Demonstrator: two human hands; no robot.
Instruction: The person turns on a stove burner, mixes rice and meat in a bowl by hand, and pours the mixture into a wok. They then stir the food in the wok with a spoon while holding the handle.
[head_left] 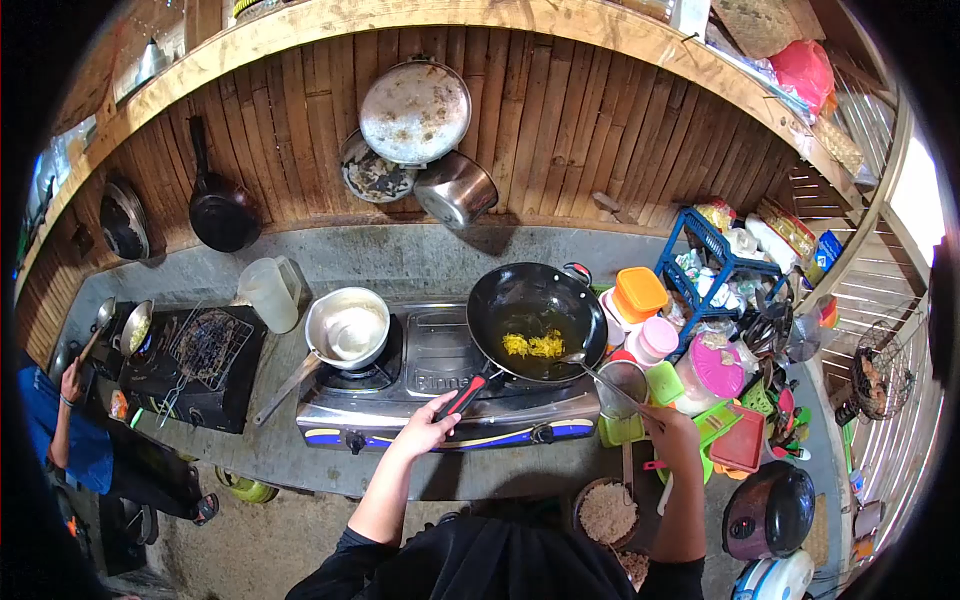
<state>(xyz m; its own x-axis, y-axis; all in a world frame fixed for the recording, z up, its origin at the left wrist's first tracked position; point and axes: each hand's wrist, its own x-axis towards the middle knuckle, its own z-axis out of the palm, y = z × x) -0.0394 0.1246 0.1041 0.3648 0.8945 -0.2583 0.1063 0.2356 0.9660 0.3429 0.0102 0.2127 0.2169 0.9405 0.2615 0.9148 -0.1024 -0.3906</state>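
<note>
A grey concrete bench (400, 262) runs along a brown bamboo wall (560, 120) and carries a steel gas stove (435, 352). On it sits a black round wok (525, 298). Its red and black handle (470, 388) points away from the wall, into the closed fingers of the left hand (425, 428). The right hand (668, 425) fingers grip a long metal spatula (605, 382), which slants from them into the wok, beside yellow food (533, 345).
</note>
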